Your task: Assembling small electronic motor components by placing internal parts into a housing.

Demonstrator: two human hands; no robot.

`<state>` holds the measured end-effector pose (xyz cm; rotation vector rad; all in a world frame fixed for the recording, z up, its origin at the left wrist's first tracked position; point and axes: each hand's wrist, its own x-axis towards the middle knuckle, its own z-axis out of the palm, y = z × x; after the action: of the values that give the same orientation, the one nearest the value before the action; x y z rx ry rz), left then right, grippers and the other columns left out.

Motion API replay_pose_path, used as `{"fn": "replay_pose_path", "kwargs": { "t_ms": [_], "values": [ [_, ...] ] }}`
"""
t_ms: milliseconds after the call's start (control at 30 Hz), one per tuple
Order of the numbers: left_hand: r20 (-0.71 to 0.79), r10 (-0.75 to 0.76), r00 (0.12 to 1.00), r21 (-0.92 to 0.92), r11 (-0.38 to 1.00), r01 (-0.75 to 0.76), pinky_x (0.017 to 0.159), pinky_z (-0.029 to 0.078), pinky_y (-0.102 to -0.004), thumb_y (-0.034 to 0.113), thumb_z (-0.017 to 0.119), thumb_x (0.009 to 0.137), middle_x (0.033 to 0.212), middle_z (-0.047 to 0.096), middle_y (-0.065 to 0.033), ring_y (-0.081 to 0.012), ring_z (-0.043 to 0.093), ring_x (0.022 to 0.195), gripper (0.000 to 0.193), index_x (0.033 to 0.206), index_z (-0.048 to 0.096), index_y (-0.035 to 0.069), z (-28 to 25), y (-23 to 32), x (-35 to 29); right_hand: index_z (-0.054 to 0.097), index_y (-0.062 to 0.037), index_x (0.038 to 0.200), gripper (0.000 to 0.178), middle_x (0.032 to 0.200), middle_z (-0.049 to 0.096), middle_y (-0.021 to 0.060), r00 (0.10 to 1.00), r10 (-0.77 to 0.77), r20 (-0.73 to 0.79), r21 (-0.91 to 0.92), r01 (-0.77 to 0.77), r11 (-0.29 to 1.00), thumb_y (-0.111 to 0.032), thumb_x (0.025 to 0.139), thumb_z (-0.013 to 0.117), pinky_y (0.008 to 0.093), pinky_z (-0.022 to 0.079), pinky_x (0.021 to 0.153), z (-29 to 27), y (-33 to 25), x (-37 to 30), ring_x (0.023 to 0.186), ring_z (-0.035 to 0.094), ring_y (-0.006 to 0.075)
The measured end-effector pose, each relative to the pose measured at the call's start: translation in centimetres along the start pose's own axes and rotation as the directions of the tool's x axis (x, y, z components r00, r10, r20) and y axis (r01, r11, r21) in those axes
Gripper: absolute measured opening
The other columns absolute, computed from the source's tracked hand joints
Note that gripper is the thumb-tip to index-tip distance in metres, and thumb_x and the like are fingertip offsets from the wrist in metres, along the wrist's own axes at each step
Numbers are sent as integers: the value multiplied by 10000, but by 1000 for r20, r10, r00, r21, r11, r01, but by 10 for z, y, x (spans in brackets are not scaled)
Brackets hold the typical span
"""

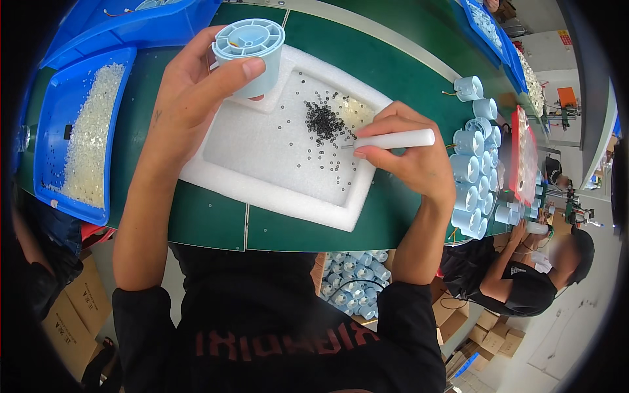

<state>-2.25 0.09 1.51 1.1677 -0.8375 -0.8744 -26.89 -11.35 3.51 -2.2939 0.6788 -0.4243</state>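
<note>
My left hand (196, 85) grips a light blue plastic cup-shaped housing (265, 82), its ribbed round end facing up; a bit of wire shows beside it. In my right hand (409, 147) is a white-handled tool (400, 139) with a thin metal tip, pinched between thumb and fingers. The tip points down and left over a white foam tray (249, 157). A pile of small black rings (324, 121) lies in that tray, with loose ones scattered around. Next to the pile, near my right fingers, sits a small heap of pale translucent pieces (354, 110).
Several light blue housings (466, 167) stand at the right on the green table (203, 219). A blue tray (118, 141) of pale pieces lies left, below a blue bin (131, 33). A box of housings (357, 281) sits below the table edge. Another person (524, 278) works at right.
</note>
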Motion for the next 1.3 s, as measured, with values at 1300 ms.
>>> {"fn": "replay_pose_path", "kwargs": {
  "t_ms": [1300],
  "values": [
    [9, 31, 999, 50, 998, -31, 912, 377, -287, 305, 707, 736, 1039, 586, -117, -178, 537, 1009, 522, 1123, 546, -6, 1, -1, -1, 400, -18, 1056, 362, 816, 601, 116, 963, 257, -84, 531, -175, 829, 43, 787, 635, 250, 505, 521, 8, 2, 7, 617, 586, 127]
  ]
}}
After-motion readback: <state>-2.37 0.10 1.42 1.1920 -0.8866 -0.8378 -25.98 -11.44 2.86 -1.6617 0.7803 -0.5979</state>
